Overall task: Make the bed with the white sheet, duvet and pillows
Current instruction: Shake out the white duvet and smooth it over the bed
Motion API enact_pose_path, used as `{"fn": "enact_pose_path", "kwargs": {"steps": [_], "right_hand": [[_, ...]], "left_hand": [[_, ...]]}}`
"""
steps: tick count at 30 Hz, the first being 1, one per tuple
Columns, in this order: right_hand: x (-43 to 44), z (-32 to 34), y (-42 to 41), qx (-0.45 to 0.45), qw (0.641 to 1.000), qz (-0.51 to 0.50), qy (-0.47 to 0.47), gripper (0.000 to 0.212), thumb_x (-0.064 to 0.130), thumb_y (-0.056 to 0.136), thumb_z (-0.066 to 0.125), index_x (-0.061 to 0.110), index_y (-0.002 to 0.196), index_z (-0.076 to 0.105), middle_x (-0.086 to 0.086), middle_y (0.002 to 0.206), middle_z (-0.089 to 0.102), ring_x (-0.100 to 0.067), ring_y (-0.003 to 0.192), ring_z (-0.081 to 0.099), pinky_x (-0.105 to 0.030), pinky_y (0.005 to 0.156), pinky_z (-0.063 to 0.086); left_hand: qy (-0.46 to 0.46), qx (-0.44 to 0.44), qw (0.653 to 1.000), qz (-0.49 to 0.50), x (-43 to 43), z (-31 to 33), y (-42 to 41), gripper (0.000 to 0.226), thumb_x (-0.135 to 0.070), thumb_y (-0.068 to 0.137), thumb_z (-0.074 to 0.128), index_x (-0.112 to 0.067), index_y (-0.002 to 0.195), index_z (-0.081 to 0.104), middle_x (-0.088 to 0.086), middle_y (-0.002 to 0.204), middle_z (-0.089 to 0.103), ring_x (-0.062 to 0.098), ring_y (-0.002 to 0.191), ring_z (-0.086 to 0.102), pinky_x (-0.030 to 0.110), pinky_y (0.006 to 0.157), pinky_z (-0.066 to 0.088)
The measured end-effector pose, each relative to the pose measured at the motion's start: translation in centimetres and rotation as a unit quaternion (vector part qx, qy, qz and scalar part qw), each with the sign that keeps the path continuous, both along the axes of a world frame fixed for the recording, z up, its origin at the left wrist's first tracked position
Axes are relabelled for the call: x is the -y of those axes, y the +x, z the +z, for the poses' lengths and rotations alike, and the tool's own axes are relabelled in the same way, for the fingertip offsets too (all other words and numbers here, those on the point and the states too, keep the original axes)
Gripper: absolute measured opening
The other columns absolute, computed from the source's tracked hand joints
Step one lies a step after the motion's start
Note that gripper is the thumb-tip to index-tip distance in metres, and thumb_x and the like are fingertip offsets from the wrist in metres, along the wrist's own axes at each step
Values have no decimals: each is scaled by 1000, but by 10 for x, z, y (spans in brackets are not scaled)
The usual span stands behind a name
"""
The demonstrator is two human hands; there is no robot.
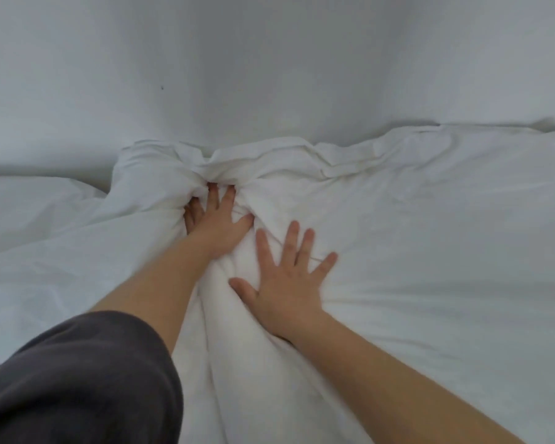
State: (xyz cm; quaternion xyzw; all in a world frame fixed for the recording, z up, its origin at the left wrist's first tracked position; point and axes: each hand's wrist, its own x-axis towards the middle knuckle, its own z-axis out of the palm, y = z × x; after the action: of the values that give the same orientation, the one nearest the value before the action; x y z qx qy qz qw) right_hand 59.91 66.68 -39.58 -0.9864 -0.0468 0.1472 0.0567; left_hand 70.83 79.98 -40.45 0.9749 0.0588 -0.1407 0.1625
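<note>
The duvet (430, 235) covers the bed up to the wall (269, 59), its edge bunched in folds at the wall's foot. A raised ridge of it runs from the person straight toward the wall, between the two hands. The left hand (217, 221) is nearer the wall, its fingertips buried in the folds, so its grip cannot be told. The right hand (289, 280) lies flat and spread, farther from the wall. White on white hides any seams, and no sheet or pillows can be made out.
</note>
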Motion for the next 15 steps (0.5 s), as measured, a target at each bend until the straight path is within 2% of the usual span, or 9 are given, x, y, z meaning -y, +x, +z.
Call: {"fn": "enact_pose_path", "kwargs": {"steps": [3, 5, 7, 9, 10, 11, 13, 15], "right_hand": [[-5, -18, -3, 39, 998, -20, -44, 83, 75, 74, -13, 34, 145, -30, -19, 150, -40, -43, 139, -34, -76, 100, -15], [-3, -19, 6, 33, 997, -35, -60, 82, 76, 80, -8, 35, 147, -27, -18, 152, -38, -42, 140, -33, -76, 101, -14], [-6, -15, 11, 13, 996, -41, -81, 80, 76, 85, 0, 35, 149, -24, -19, 154, -34, -42, 142, -29, -77, 102, -12], [-12, -11, 12, 5, 993, -53, -108, 78, 75, 88, 3, 35, 150, -23, -19, 156, -30, -42, 144, -24, -77, 104, -6], [-16, -10, 12, 2, 991, -57, -119, 77, 75, 89, 4, 35, 150, -22, -19, 157, -28, -42, 145, -22, -77, 104, -4], [-19, -8, 12, -1, 990, -63, -127, 77, 74, 90, 5, 35, 150, -21, -19, 157, -26, -42, 145, -20, -77, 104, -2], [-20, -5, 11, -9, 987, -79, -143, 75, 73, 90, 5, 36, 150, -21, -18, 158, -24, -41, 146, -18, -78, 105, 1], [-22, 4, 10, -22, 985, -105, -138, 75, 72, 90, 7, 37, 152, -17, -17, 160, -21, -40, 147, -15, -77, 106, 3]], "left_hand": [[-5, 9, 998, -67, -10, 19, -12, 70, -41, 97, 42, -28, 155, 6, 4, 162, -10, 40, 147, 0, 46, 120, 0], [52, 54, 988, -132, -22, 34, -44, 64, -36, 96, 41, -20, 153, 16, 11, 162, 4, 36, 146, 12, 43, 120, 6], [123, 115, 966, -197, -52, 52, -92, 61, -38, 92, 37, -18, 149, 30, 13, 159, 20, 31, 145, 21, 42, 119, 2], [212, 195, 930, -229, -96, 65, -133, 65, -44, 85, 35, -18, 144, 44, 13, 156, 30, 30, 145, 26, 52, 118, -3], [237, 220, 922, -213, -125, 63, -149, 68, -50, 84, 36, -21, 145, 44, 12, 156, 30, 34, 144, 26, 59, 115, -4], [247, 219, 927, -176, -156, 59, -163, 73, -58, 83, 36, -25, 147, 38, 12, 158, 27, 38, 144, 24, 64, 112, -3], [230, 153, 956, -101, -199, 46, -188, 82, -74, 82, 27, -29, 152, 27, 17, 158, 22, 46, 141, 23, 69, 109, 6], [192, 71, 976, -72, -213, 21, -201, 85, -76, 84, 20, -25, 152, 29, 24, 156, 23, 49, 138, 26, 71, 106, 14]]}}
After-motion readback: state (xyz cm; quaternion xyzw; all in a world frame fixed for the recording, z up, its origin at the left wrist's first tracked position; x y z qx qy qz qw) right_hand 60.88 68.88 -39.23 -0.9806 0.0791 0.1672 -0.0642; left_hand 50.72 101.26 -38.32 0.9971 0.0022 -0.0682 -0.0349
